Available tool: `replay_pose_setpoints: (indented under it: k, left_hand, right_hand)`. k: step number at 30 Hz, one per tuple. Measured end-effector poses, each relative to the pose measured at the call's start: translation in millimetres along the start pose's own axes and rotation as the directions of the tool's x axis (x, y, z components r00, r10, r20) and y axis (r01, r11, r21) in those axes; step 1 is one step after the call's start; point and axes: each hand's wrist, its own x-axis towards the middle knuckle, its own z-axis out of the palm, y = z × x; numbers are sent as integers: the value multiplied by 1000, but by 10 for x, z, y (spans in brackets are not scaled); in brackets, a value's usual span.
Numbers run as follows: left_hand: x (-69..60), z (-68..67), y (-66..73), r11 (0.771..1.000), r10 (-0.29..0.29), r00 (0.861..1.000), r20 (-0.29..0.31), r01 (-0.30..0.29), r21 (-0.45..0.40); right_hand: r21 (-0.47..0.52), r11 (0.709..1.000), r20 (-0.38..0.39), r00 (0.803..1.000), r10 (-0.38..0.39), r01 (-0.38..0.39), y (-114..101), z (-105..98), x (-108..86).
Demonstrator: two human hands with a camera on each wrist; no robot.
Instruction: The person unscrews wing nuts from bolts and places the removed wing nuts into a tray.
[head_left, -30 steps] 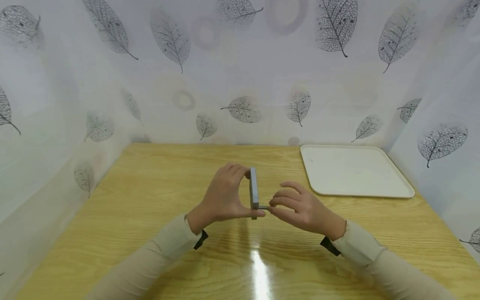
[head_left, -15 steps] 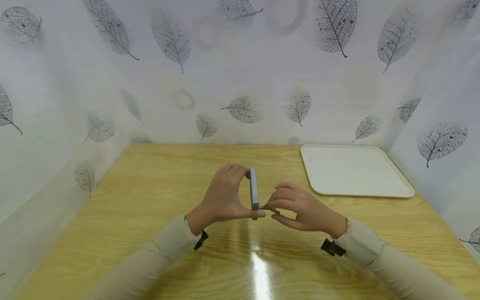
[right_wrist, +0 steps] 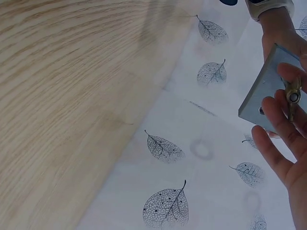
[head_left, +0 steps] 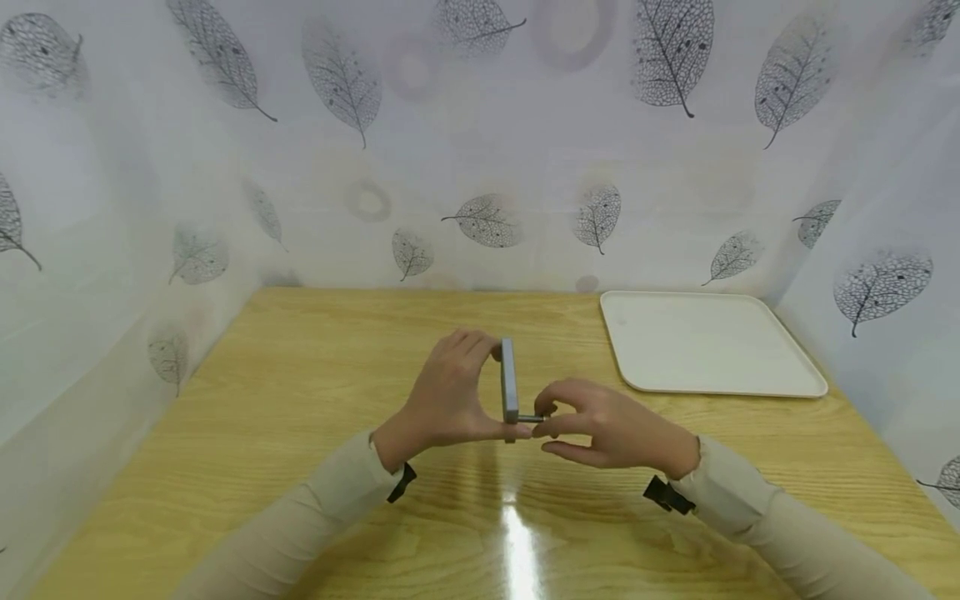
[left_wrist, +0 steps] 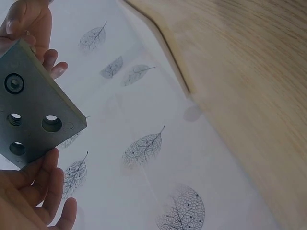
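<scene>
My left hand (head_left: 444, 392) holds a grey metal plate (head_left: 509, 379) upright by its edges, thumb below and fingers above. In the left wrist view the plate's face shows several round holes, one filled by a socket-head bolt (left_wrist: 14, 84). The bolt's shank (head_left: 531, 418) sticks out of the plate's right side, low down. On its end sits a brass-coloured wing nut (right_wrist: 293, 93), seen in the right wrist view. My right hand (head_left: 611, 423) has the wing nut between its fingers, which partly hide it in the head view.
A white rectangular tray (head_left: 712, 337) lies at the back right of the wooden table (head_left: 337, 358). A leaf-patterned curtain (head_left: 510, 158) surrounds the back and sides. Both hands are above the table's middle.
The right hand's fingers have shifted around the wing nut, rolling over it, and more of the bolt's shank shows. My left hand and the plate stay almost still.
</scene>
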Motion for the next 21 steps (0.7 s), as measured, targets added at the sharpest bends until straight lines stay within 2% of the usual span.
replay_pose_setpoints:
  k: [4,12,18,21]
  left_hand:
    - [-1,0,1,1000,-6,1000,4,6,-1]
    - [-1,-16,8,1000,-9,1000,3,9,4]
    - [-3,-16,1,1000,-10,1000,7,10,12]
    - [-11,-13,-6,1000,-7,1000,7,7,16]
  right_hand:
    - [-7,1000,11,1000,9,-9,-20,-7,11]
    - [-106,993,-77,995,-66,57,12,17,22]
    - [-89,995,-103,994,-48,39,6,37,16]
    - [-67,996,-139,988,-67,58,10,49,17]
